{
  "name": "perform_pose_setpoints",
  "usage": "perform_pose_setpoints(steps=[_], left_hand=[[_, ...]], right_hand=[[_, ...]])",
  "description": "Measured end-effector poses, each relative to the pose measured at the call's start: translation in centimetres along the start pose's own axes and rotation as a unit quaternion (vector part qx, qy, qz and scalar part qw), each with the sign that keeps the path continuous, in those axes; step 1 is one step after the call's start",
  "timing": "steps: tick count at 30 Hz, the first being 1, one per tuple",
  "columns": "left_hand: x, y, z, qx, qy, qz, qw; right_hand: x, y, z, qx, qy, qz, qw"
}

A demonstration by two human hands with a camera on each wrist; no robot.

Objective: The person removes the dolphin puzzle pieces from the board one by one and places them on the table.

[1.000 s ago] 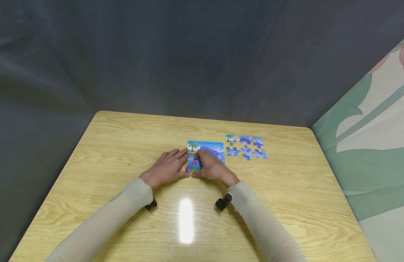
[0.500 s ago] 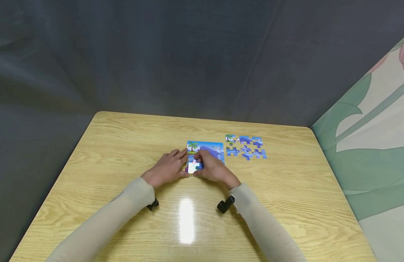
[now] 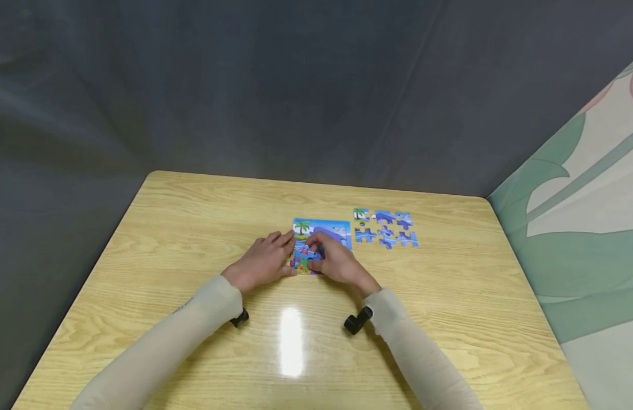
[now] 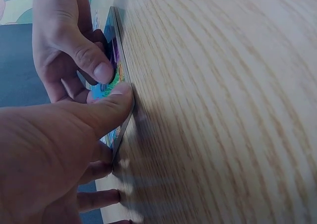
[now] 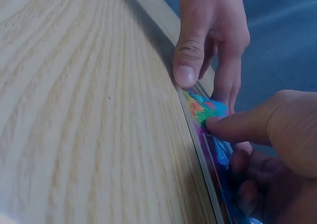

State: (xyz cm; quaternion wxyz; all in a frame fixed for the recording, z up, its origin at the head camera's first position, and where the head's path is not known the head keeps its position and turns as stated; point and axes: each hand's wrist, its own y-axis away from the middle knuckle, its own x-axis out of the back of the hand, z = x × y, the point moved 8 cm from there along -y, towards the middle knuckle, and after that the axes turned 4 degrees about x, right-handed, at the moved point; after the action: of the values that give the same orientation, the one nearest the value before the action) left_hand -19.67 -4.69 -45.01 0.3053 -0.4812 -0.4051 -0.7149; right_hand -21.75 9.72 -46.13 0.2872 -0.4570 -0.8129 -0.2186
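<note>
A picture puzzle board [image 3: 327,223] with a palm tree and a purple whale or dolphin lies mid-table. My left hand [image 3: 262,262] rests at its left side, fingers stretched along the edge and thumb at the near left corner. Over the board's near part, my right hand [image 3: 342,263] has its thumb and curled fingers on a colourful puzzle piece [image 5: 207,107] with green and orange on it. That puzzle piece [image 3: 302,262] lies at the board's near left corner. The right hand hides much of the board's near right part.
To the right of the board, several loose blue and purple puzzle pieces [image 3: 365,235] lie in two rows. The wooden table [image 3: 193,216] ends at a dark curtain [image 3: 295,102] behind, and a floral cloth [image 3: 578,228] hangs on the right.
The puzzle piece flashed white with glare half a second ago and now shows its colours at the near left corner. My right thumb has shifted slightly right and away from me; the left hand stays put.
</note>
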Motion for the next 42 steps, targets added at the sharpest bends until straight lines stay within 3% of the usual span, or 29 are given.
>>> perform_pose_setpoints(steps=[8,17,24,35,42], left_hand=[[0.0,0.1,0.1,-0.003,0.002,0.001,1.0],[0.1,0.3,0.1,-0.003,-0.002,0.003,1.0],[0.1,0.2,0.0,-0.005,-0.006,0.006,1.0],[0.2,0.3,0.1,-0.007,-0.006,0.009,0.9999],[0.2,0.4,0.2,-0.008,-0.005,0.004,0.9999]], right_hand=[[0.0,0.3,-0.2,0.023,-0.003,-0.017,0.9996],[0.2,0.3,0.2,0.036,-0.074,-0.02,0.9965],[1.1,0.4,0.9,0.027,-0.105,0.022,0.9939],[2.7,1.6,0.2,0.028,-0.099,0.067,0.9924],[4.1,2.9,1.2,-0.006,-0.119,0.092,0.9887]])
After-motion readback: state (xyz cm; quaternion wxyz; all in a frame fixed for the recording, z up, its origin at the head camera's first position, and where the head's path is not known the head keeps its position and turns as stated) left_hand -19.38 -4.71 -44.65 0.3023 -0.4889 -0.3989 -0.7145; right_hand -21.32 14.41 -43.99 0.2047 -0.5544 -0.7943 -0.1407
